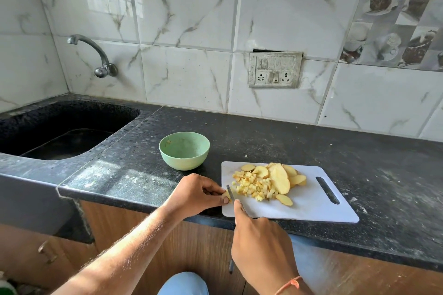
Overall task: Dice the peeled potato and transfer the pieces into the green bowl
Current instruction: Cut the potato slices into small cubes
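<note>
While the right hand [261,239] grips a knife [230,193] with its forefinger laid along the blade, the left hand [195,193] pinches a small potato piece [225,197] at the near left corner of the white cutting board [309,208]. Just beyond the blade lies a heap of diced potato [254,187], with uncut potato slices [279,178] leaning behind and right of it. Past the board's far left corner stands the green bowl [184,153] on the dark speckled counter [359,151], apart from the board, a few bits inside. Farther left is a black sink [60,127]; a tap [96,55] and a switch panel [275,70] sit on the tiled wall.
</note>
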`<act>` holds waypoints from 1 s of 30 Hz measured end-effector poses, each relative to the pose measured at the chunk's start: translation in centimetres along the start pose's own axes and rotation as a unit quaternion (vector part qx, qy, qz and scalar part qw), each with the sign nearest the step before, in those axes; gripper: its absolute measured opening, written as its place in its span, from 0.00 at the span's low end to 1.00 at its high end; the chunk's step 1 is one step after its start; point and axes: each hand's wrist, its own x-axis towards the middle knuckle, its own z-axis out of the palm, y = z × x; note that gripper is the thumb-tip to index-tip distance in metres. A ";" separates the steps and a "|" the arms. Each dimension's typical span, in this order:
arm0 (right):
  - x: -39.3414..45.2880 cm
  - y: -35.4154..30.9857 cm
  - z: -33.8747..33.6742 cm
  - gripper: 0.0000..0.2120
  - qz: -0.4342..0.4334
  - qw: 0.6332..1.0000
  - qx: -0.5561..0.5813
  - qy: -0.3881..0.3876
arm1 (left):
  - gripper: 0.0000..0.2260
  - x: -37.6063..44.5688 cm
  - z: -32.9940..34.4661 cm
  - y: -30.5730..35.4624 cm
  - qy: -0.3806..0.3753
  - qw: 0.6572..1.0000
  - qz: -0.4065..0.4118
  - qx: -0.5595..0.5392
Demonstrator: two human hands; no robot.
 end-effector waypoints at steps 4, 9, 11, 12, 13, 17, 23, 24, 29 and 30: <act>0.8 -0.9 0.2 0.30 -0.004 0.999 -0.036 -0.008 | 0.08 0.0 0.0 0.0 -0.006 1.000 0.010 -0.009; 1.7 -1.8 0.1 0.31 -0.006 0.997 -0.068 -0.026 | 0.08 0.0 0.1 -0.2 -0.005 1.000 0.011 -0.016; 1.7 -2.0 0.1 0.32 -0.007 0.996 -0.077 -0.038 | 0.08 0.0 0.1 -0.3 -0.007 1.000 0.009 -0.019; 1.6 -2.1 0.1 0.32 -0.005 0.996 -0.078 -0.044 | 0.08 0.0 0.0 -0.4 -0.008 1.000 0.009 -0.018; 1.5 -2.1 0.1 0.32 -0.004 0.996 -0.078 -0.049 | 0.08 0.0 0.0 -0.4 -0.008 1.000 0.008 -0.016; 0.9 -1.6 0.1 0.34 0.005 0.994 -0.053 -0.092 | 0.07 0.1 0.0 -0.5 -0.010 1.000 0.007 -0.009; 0.0 -1.7 0.0 0.38 0.034 0.983 -0.037 -0.178 | 0.05 -0.1 0.1 -0.3 -0.007 1.000 0.013 -0.003; 0.0 -1.7 -0.1 0.39 0.038 0.979 -0.037 -0.197 | 0.05 -0.1 0.1 -0.3 -0.007 1.000 0.013 -0.004; -1.2 -0.5 -0.9 0.36 0.038 0.971 -0.028 -0.236 | 0.06 -0.2 0.1 -0.2 -0.005 1.000 0.000 -0.003; -1.4 -0.2 -1.3 0.37 0.035 0.971 -0.031 -0.235 | 0.06 -0.2 0.1 -0.1 -0.006 1.000 0.000 -0.005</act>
